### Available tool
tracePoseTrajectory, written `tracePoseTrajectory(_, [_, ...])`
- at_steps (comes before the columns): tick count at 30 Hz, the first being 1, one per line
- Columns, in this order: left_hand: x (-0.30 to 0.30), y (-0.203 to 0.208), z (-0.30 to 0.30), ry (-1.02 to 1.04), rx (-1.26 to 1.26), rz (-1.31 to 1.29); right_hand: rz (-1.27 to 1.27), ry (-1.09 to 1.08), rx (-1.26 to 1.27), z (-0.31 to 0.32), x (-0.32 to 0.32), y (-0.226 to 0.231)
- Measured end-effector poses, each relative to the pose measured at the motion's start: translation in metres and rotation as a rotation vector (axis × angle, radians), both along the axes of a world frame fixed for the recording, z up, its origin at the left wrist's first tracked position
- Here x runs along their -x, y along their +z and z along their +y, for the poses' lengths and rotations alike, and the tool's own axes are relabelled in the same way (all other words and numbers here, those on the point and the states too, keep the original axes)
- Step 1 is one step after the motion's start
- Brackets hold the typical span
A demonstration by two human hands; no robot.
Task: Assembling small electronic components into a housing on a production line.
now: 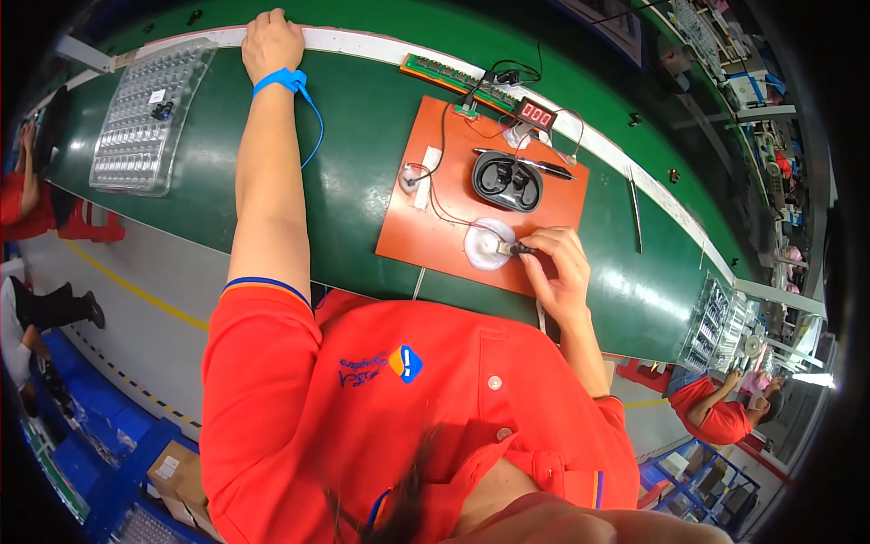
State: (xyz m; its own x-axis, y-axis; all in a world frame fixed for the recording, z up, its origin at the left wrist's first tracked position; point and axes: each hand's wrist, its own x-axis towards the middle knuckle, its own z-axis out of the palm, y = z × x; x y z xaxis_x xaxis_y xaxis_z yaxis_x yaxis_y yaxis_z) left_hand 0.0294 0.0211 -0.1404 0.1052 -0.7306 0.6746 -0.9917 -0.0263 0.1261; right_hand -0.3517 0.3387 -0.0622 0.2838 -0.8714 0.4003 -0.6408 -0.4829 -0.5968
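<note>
My right hand point(560, 267) pinches a small black earbud point(520, 247) between thumb and fingers, against a round whitish fixture point(488, 244) on an orange-red mat point(412, 231). Just beyond it, on the same mat, an open black earbud charging case point(506, 181) stands with dark shapes in its wells. At the far side of the bench, my left hand point(273, 43) lies on the white edge strip point(349, 41), its fingers curled together and their tips hidden. A blue wrist strap point(281, 81) with a cord circles that wrist.
Behind the case are a black pen point(544, 167), a small red digital display point(535, 114) and a green circuit strip point(453, 78), with thin wires running across the mat. A clear blister tray point(145, 122) lies left; tweezers point(635, 213) lie right. Another person point(720, 412) sits farther right.
</note>
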Motion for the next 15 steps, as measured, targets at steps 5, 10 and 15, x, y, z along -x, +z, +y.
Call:
tracePoseTrajectory(5, [0.004,0.003,0.008,-0.038,-0.002,0.032,0.133,0.014,0.143,0.005,0.001,-0.001])
tracePoseTrajectory(10, [0.004,0.003,0.014,-0.09,-0.001,0.071,0.174,0.041,0.176,0.005,0.004,-0.002])
tracePoseTrajectory(15, [0.001,0.007,0.016,-0.113,-0.032,0.083,0.001,0.039,0.155,-0.022,0.026,0.001])
